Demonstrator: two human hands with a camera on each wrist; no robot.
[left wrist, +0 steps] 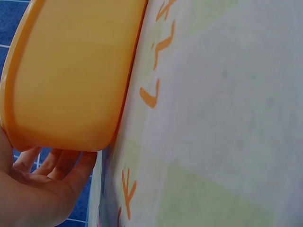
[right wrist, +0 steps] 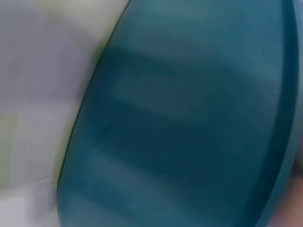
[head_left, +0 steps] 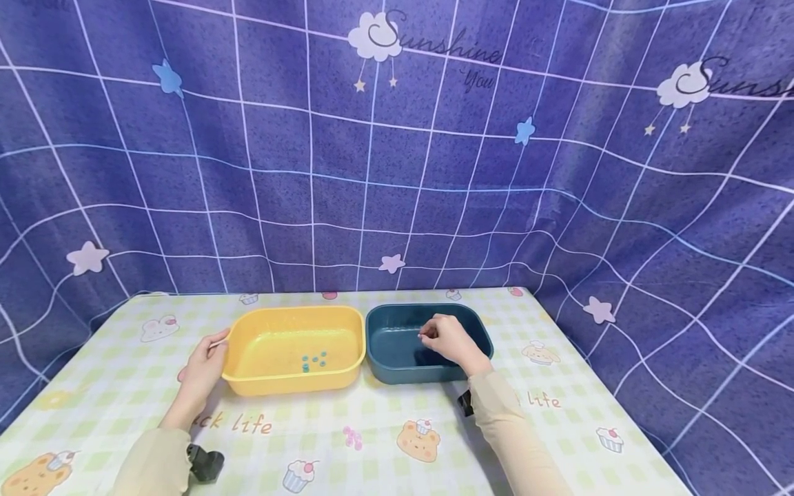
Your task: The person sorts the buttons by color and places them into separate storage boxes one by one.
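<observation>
My left hand (head_left: 203, 365) holds the left end of a yellow tub (head_left: 291, 382). Its fingers (left wrist: 80, 172) lie against the tub's outer end wall, and the thumb is up near the rim. Several small teal ring-shaped beads (head_left: 323, 354) lie on the floor of this tub, toward the front right. Over a dark teal tub (head_left: 387, 375) is my right hand (head_left: 448, 337), thumb and fingertips brought together. I cannot tell whether something tiny is between them. In the right wrist view the teal tub's wall (right wrist: 189, 118) fills most of the picture, blurred.
Both tubs stand side by side, ends close together, on a table with a green-checked cartoon cloth (head_left: 347, 475). A purple-blue grid curtain (head_left: 335, 158) hangs behind and along the sides. Black wrist mounts (head_left: 206, 463) sit at both sleeves.
</observation>
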